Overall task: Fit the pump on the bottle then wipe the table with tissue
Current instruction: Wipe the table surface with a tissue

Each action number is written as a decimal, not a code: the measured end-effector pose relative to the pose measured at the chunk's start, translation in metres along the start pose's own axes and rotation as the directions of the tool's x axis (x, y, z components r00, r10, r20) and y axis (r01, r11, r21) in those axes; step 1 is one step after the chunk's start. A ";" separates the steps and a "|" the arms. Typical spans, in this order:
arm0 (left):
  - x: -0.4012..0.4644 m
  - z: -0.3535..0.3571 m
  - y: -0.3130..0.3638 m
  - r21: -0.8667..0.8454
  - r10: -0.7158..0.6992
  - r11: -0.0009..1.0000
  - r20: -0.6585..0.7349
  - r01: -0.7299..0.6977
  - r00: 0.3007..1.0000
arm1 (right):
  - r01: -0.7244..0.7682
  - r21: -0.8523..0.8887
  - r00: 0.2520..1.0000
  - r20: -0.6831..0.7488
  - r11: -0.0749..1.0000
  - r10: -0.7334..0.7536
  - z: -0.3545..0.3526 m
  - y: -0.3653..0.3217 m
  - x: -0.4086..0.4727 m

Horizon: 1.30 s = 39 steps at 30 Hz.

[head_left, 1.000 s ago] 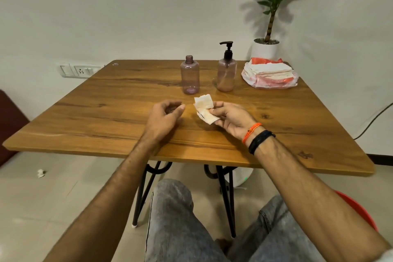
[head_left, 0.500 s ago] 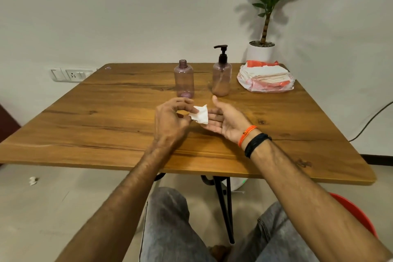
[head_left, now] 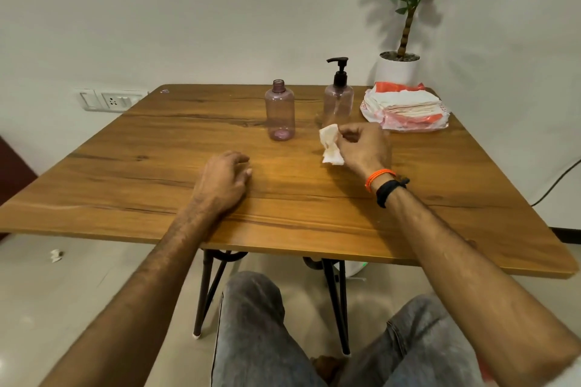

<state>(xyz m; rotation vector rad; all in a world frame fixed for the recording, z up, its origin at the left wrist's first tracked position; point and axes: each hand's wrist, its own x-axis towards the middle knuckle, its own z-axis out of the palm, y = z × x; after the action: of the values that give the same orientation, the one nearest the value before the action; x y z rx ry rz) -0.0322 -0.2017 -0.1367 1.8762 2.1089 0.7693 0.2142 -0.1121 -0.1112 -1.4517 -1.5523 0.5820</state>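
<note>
Hands have split apart since half a second ago: right hand (head_left: 361,148) now carries the tissue (head_left: 330,144) forward alone, left hand (head_left: 224,177) dropped back. Left hand rests on the wooden table (head_left: 125,173) nearer the front edge, fingers loosely curled, holding nothing. Right hand further in, fingers and thumb pinching the crumpled tissue just above the tabletop, just in front of the pump bottle (head_left: 338,100). Pump (head_left: 339,71) sits fitted on that bottle. Open bottle (head_left: 279,111) stands to its left, no cap. Tissue pack (head_left: 405,107) at far right, potted plant (head_left: 401,50) behind it.
</note>
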 end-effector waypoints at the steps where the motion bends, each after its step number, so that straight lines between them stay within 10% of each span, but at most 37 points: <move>1: -0.001 0.002 -0.005 0.055 -0.005 0.998 0.028 0.004 1.000 | 0.097 -0.091 0.995 0.013 0.991 -0.097 -0.001 0.000 0.001; 7: -0.003 0.013 -0.020 0.142 0.042 0.989 -0.004 -0.041 0.999 | 0.504 -0.527 0.848 0.453 0.685 -0.276 0.010 0.002 -0.016; 18: -0.002 0.015 -0.022 0.160 0.053 0.986 -0.013 -0.050 0.999 | 0.539 -0.514 0.807 0.542 0.667 -0.234 0.036 -0.013 -0.018; 25: -0.001 0.017 -0.020 0.201 0.027 0.979 -0.029 -0.021 0.999 | 0.726 -0.373 0.635 0.684 0.578 -0.358 0.031 -0.021 -0.063; 32: -0.002 0.017 -0.021 0.191 0.040 0.981 -0.027 -0.034 0.999 | 0.598 -0.498 0.769 0.576 0.628 -0.276 0.043 -0.014 -0.020; 39: -0.002 0.016 -0.021 0.175 0.046 0.984 -0.019 -0.042 0.999 | 0.657 -0.470 0.718 0.627 0.590 -0.301 0.068 -0.024 -0.012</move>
<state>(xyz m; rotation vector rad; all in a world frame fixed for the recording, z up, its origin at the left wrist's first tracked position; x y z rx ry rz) -0.0425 -0.2013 -0.1613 2.0165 2.2210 0.6367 0.1428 -0.1119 -0.1281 -1.2786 -2.6791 -0.0054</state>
